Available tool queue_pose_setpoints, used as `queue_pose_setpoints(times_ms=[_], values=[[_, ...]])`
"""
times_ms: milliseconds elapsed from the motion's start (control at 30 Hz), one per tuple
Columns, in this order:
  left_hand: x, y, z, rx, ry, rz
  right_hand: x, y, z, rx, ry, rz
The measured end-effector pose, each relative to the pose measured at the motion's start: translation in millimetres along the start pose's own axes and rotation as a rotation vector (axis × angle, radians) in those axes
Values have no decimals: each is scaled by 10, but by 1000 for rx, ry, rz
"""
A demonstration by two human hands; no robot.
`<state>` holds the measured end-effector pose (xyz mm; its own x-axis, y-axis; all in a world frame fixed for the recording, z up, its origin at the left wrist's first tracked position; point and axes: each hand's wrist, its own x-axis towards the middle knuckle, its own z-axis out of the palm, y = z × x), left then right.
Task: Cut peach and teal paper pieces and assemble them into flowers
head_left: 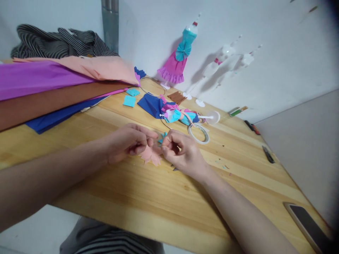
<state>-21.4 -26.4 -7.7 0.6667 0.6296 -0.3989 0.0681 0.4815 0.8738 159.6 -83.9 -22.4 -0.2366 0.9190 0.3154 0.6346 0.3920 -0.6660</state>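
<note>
A pale pink crepe paper piece (pixel 151 155) with a jagged, petal-like edge shows between my two hands above the wooden table. My left hand (pixel 134 141) comes in from the left, its thumb and fingers closed at the upper left of this paper. On the right side, my right hand (pixel 182 151) is curled, thumb and forefinger pinched at the paper's upper right. The fingertips partly hide where they grip. A small teal pointed paper piece (pixel 162 137) shows behind the fingers. Dark scraps (pixel 174 168) lie beneath my right hand.
Beyond my hands lie a tape roll (pixel 198 133) and a toppled dressed mannequin (pixel 177 115). Folded coloured paper (pixel 66 93) fills the left. A dressed mannequin (pixel 182 53) and two white ones (pixel 225 53) stand by the wall. A cutter (pixel 268 154) and phone (pixel 308 225) lie right.
</note>
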Motion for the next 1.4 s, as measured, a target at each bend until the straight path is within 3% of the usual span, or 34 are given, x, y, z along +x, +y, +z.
queue_pose_setpoints(times_ms=[100, 167, 267, 433, 667, 867, 1400], values=[[24, -9, -41, 167, 61, 36, -1, -8, -43, 294, -103, 227], [42, -19, -59, 393, 121, 115, 7, 7, -74, 401, -147, 290], [69, -38, -75, 673, 194, 253, 26, 35, -106, 422, -190, 299], [84, -58, -95, 834, 226, 254, 43, 40, -112, 204, -274, 146], [82, -106, -127, 916, 192, 339, 15, 39, -78, -167, -339, -181], [83, -107, -125, 895, 159, 391, -4, 33, -45, -294, -327, -218], [87, -93, -107, 919, 142, 316, 5, 50, 25, -436, -316, -267]])
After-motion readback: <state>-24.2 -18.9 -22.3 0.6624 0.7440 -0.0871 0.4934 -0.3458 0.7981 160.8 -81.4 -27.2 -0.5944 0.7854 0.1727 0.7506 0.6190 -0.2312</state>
